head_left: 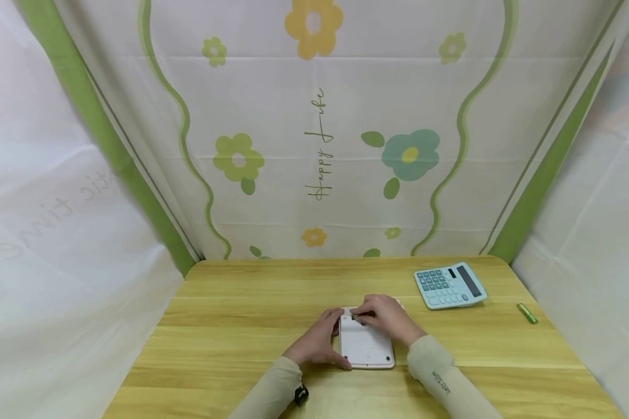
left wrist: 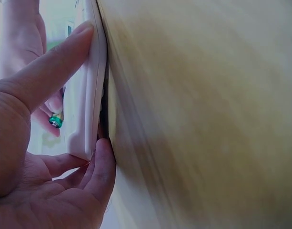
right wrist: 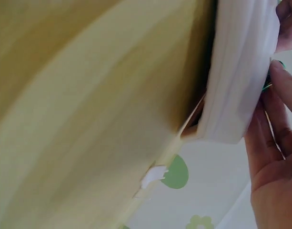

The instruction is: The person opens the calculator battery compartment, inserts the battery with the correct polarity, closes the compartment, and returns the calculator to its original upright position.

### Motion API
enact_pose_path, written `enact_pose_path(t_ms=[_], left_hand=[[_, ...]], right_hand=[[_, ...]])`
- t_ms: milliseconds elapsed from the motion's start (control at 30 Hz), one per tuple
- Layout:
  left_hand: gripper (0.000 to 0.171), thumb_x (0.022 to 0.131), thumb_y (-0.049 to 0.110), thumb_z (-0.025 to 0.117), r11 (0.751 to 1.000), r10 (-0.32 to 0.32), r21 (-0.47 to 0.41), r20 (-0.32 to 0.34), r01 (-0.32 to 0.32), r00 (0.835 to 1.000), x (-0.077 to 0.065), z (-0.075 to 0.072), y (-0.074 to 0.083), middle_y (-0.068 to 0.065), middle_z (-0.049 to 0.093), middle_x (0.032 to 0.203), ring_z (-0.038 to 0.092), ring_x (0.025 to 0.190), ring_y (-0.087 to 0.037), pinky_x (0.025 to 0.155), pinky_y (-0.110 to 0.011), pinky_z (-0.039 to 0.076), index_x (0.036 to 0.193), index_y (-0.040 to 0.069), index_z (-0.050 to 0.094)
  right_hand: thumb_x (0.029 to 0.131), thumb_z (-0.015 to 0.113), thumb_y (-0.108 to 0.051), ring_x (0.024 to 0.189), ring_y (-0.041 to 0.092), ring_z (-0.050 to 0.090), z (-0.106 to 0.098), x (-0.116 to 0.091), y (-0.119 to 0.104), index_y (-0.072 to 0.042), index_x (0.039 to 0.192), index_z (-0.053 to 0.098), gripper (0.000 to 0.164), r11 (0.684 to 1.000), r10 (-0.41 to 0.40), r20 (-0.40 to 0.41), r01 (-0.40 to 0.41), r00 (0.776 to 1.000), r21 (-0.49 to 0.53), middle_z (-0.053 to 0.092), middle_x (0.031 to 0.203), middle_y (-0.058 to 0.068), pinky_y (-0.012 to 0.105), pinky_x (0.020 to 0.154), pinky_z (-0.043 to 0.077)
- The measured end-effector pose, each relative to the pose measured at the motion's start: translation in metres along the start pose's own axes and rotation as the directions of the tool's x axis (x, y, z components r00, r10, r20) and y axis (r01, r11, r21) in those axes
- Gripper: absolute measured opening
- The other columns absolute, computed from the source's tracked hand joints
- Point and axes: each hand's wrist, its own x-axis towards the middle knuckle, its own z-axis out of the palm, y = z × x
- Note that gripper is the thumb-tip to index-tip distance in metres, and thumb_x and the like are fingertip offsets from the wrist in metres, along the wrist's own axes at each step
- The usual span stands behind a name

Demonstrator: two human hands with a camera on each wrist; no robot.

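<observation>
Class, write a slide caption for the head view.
Left hand grips a white device; right hand pinches a green battery; a blue calculator lies nearby.

Free tabletop [head_left: 209, 331] leftward, calculator [head_left: 449, 286] an obstacle rightward

The casing [head_left: 367, 346] my left hand [head_left: 317, 340] grips is smooth white plastic; the battery [left wrist: 55, 119] in my right hand [head_left: 387, 317] has a glossy green jacket and metal tip. The table [head_left: 230, 326] is smooth, satin, wood-grained; the calculator [head_left: 451, 285] at its far right corner is matt blue plastic, and creased matt cloth [head_left: 272, 105] hangs beyond the far edge.
</observation>
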Motion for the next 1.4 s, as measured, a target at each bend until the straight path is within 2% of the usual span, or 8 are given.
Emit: enact_pose_path(t_ms=[267,500,800,967,1233,1400], left_hand=[[0.121,0.067,0.04,0.099,1.0,-0.001,-0.002,0.0,0.001,1.0,-0.001,0.0,0.001,-0.01,0.034,0.163,0.046,0.141,-0.024,0.116,-0.034,0.045,0.163,0.013,0.029],[0.122,0.067,0.044,0.098,0.999,-0.028,0.04,-0.008,0.028,1.0,0.0,-0.001,0.003,-0.009,0.034,0.163,0.048,0.14,-0.024,0.115,-0.039,0.046,0.162,0.011,0.03],[0.123,0.066,0.043,0.099,0.999,-0.022,0.044,-0.016,0.023,1.0,0.0,-0.001,0.003,-0.01,0.034,0.164,0.046,0.142,-0.027,0.117,-0.044,0.044,0.162,0.007,0.03],[0.121,0.068,0.046,0.097,0.998,-0.021,0.066,-0.014,0.022,1.0,0.001,0.0,0.003,-0.009,0.033,0.164,0.047,0.142,-0.025,0.116,-0.04,0.046,0.162,0.01,0.03],[0.123,0.066,0.048,0.098,0.995,-0.018,0.097,-0.019,0.02,1.0,0.004,0.004,0.003,-0.009,0.035,0.164,0.046,0.142,-0.025,0.116,-0.039,0.046,0.162,0.009,0.031],[0.123,0.066,0.047,0.098,0.995,-0.037,0.093,-0.021,0.039,0.999,0.002,0.001,0.002,-0.009,0.034,0.164,0.047,0.142,-0.024,0.115,-0.038,0.046,0.162,0.009,0.03]], right_hand=[[0.094,0.077,-0.019,0.067,0.0,0.043,-0.001,-0.003,0.005,-0.021,0.118,0.081,0.025,0.998,-0.045,0.044,0.047,0.998,-0.044,0.056,0.079,-0.014,0.018,0.059,0.041],[0.093,0.077,-0.014,0.069,0.001,0.041,-0.004,-0.005,0.0,-0.023,0.118,0.081,0.026,0.987,-0.105,0.045,0.109,0.993,-0.118,0.052,0.08,-0.013,0.016,0.06,0.041],[0.095,0.075,-0.014,0.071,0.003,0.041,-0.003,-0.006,-0.003,-0.023,0.118,0.081,0.026,0.977,-0.12,0.06,0.129,0.991,-0.172,0.052,0.082,-0.012,0.017,0.062,0.041],[0.095,0.074,-0.013,0.072,0.003,0.044,-0.002,-0.007,-0.002,-0.02,0.119,0.08,0.025,0.975,-0.115,0.055,0.123,0.992,-0.183,0.057,0.085,-0.008,0.017,0.061,0.042],[0.094,0.074,-0.008,0.086,0.007,0.061,-0.002,-0.013,-0.003,-0.018,0.116,0.081,0.025,0.974,-0.119,0.057,0.128,0.991,-0.188,0.066,0.1,-0.004,0.02,0.07,0.052],[0.1,0.068,-0.012,0.088,0.007,0.057,-0.003,-0.014,-0.007,-0.016,0.129,0.075,0.03,0.982,-0.113,0.094,0.126,0.989,-0.141,0.063,0.105,-0.003,0.021,0.071,0.051]])
